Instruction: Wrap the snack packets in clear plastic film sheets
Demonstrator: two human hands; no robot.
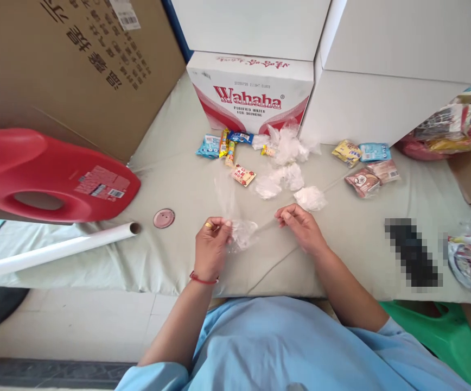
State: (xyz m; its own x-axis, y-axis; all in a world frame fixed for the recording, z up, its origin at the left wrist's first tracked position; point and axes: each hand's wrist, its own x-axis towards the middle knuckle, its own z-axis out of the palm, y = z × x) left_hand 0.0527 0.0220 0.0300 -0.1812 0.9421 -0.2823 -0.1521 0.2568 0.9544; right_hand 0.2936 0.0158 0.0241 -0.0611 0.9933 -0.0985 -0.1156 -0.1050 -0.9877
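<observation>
A clear plastic bag [243,237] is stretched between my hands, just above the cloth-covered table [186,239]. My left hand [213,241] pinches its gathered part between thumb and fingers. My right hand [300,225] is closed on a thin strand of the same plastic, drawn out to the right. Beyond my hands lie several crumpled clear plastic bags [288,146] in a loose heap. Small wrapped snacks lie beside them: a light blue packet [209,146], a dark blue packet [241,137], yellow sticks [224,144] and a cream-and-red packet [243,175].
At left are a large red jug [68,168], a white roll [64,247] and a round pinkish disc [164,218]. A Wahaha water carton [252,98] stands at the back. More snack packets [363,181] lie at right, near a pixelated dark object [412,252].
</observation>
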